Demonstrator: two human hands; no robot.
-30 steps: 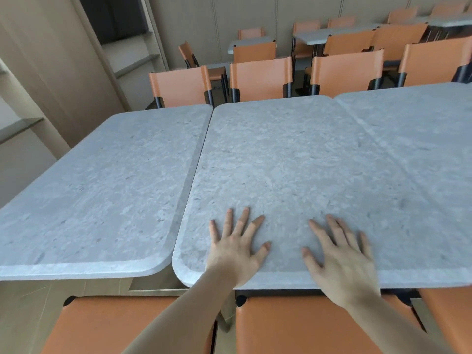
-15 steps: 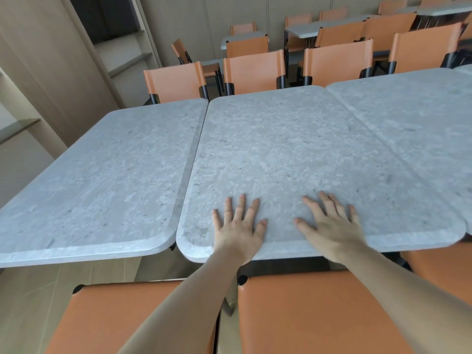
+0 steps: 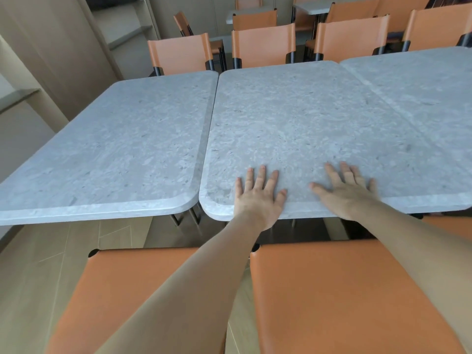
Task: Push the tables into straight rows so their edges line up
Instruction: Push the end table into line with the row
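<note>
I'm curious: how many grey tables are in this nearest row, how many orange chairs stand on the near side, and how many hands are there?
Grey tables: 3, left table, middle table, right table
Orange chairs: 3, left chair, middle chair, and a sliver of a third chair
Hands: 2, left hand and right hand, both flat on the middle table
Total: 8

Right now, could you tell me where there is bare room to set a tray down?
The left table is bare throughout. The middle table is free beyond the left hand and right hand, which lie flat at its near edge. Orange chairs crowd the near side.
</note>
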